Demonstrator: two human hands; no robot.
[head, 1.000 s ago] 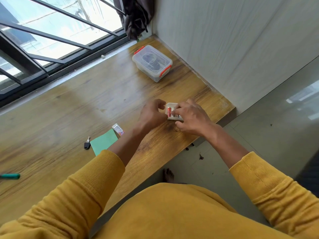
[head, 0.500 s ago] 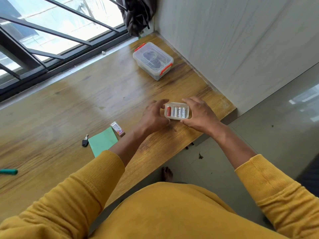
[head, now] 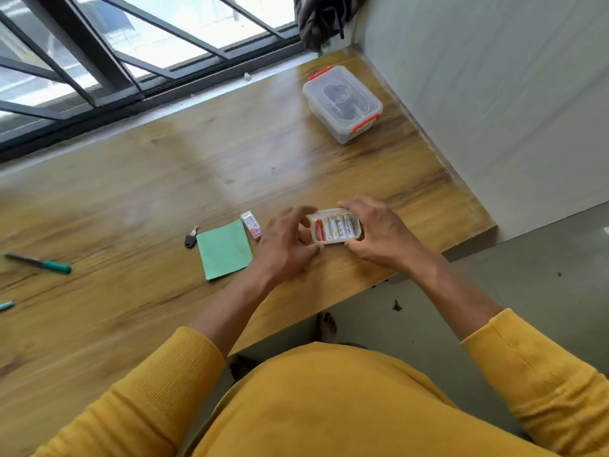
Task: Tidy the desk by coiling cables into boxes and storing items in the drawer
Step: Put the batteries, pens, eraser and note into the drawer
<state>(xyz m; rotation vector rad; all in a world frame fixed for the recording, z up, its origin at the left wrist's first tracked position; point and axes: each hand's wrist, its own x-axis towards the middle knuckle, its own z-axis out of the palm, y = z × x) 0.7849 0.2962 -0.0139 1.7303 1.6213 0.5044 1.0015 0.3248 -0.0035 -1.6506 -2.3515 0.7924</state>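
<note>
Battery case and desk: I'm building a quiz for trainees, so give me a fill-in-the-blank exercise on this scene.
1. Both hands, left and right, hold the battery case, whose leftmost battery is ____.
2. The paper beside the key is ____.
3. The box near the wall has ____ latches.
4. The marker lies toward the desk's ____ side.

Missing words: red; green; orange; left

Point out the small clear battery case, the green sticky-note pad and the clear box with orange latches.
Small clear plastic battery case [head: 335,229]: head view, on the batteries' row under its lid.
Green square sticky-note pad [head: 225,249]: head view, centre of top sheet.
Clear plastic box with orange latches [head: 342,99]: head view, middle of lid.
</note>
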